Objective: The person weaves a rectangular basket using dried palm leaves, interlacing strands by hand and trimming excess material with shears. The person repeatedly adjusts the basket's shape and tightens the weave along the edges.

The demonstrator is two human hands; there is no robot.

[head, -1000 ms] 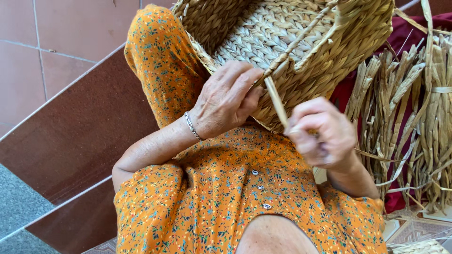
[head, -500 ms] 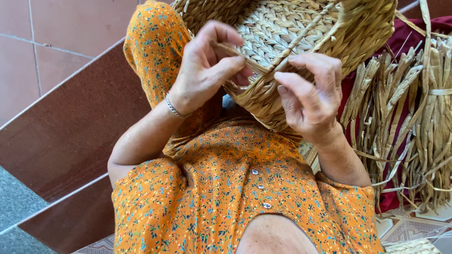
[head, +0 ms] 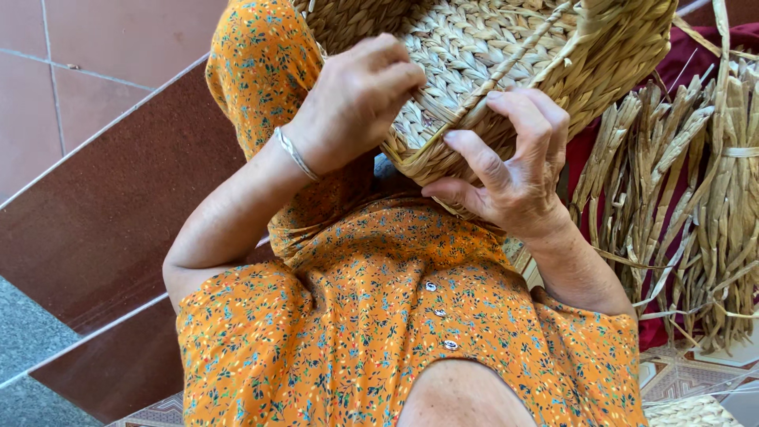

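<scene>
A woven straw basket [head: 506, 47] rests on my lap, tipped toward me, its plaited base showing. My left hand [head: 356, 103], a thin silver bangle on the wrist, is curled with the fingers closed against the basket's near rim. My right hand [head: 506, 174] grips the rim's lower edge, thumb underneath and fingers arched over it. A twisted straw strand [head: 506, 71] runs diagonally from under my right fingertips up to the basket's far side. Whether my left fingers pinch a strand is hidden.
A sheaf of dried straw leaves [head: 696, 205] lies to the right on dark red cloth [head: 735, 35]. I wear an orange flowered dress [head: 379, 316]. Brown and pink floor tiles [head: 95, 198] stretch to the left.
Both hands have risen toward the basket's rim. My right hand moved from low at the side up onto the edge; my left hand shifted from the basket's underside to the near rim.
</scene>
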